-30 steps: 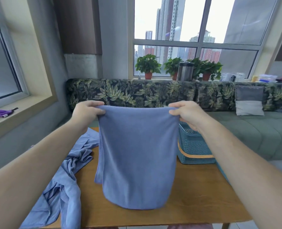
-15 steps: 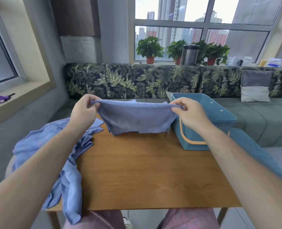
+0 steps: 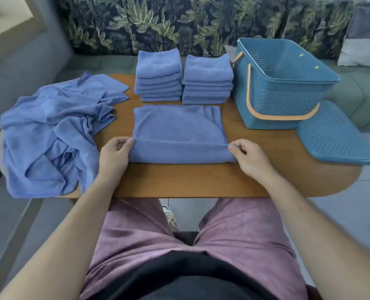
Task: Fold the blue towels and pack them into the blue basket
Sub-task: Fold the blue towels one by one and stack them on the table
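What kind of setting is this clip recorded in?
Likely a living room or lounge: a wooden table stands in front of a green sofa with a leaf-print backrest and a grey-and-white pillow.

Table (image 3: 201, 180): wooden.
Left: crumpled towel heap (image 3: 50, 131), spilling over the edge.
Near centre: partly folded towel (image 3: 177, 128).
Far centre: left stack (image 3: 159, 76) and right stack (image 3: 208, 80) of folded towels.
Right: blue basket (image 3: 288, 100), far; lid (image 3: 333, 135), nearer.

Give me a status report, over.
Left hand and right hand pinch towel at near fold, flat on table. Basket empty, lid beside it. Nothing in the way.
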`<action>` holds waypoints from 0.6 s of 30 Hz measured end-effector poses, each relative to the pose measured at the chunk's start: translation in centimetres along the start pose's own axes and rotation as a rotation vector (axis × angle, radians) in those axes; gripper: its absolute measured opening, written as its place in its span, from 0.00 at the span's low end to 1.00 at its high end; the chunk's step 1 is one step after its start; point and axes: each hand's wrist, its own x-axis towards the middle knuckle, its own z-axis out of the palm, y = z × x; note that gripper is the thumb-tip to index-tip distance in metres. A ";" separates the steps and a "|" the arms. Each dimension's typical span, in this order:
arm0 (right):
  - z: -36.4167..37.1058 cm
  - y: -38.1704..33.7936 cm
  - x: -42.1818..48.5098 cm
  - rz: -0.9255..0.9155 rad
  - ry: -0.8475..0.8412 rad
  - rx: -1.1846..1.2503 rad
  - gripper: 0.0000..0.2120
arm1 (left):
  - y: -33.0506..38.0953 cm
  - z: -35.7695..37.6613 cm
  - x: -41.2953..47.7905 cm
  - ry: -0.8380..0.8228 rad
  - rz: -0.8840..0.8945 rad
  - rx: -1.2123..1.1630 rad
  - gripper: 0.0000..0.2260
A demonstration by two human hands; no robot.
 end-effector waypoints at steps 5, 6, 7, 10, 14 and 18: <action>-1.1 -0.9 -0.7 0.042 -0.058 0.166 0.25 | 1.0 -0.9 -0.4 -0.090 -0.034 -0.058 0.25; -0.9 -1.1 -0.6 0.045 -0.050 0.181 0.24 | 1.5 -1.1 -0.5 -0.128 -0.033 -0.018 0.26; -0.6 -1.5 -0.6 0.004 -0.026 0.149 0.23 | 1.8 -1.1 -0.5 -0.150 -0.003 0.075 0.26; 2.2 -3.0 0.1 -0.313 0.052 -0.122 0.19 | 3.2 0.0 -0.4 -0.140 0.176 0.326 0.15; 6.9 -5.3 1.5 -0.302 -0.158 -0.552 0.25 | 3.5 4.7 0.4 -0.339 0.390 0.519 0.15; 9.1 -5.5 1.8 -0.171 -0.298 -0.675 0.31 | 1.2 7.5 1.1 -0.470 0.406 0.839 0.29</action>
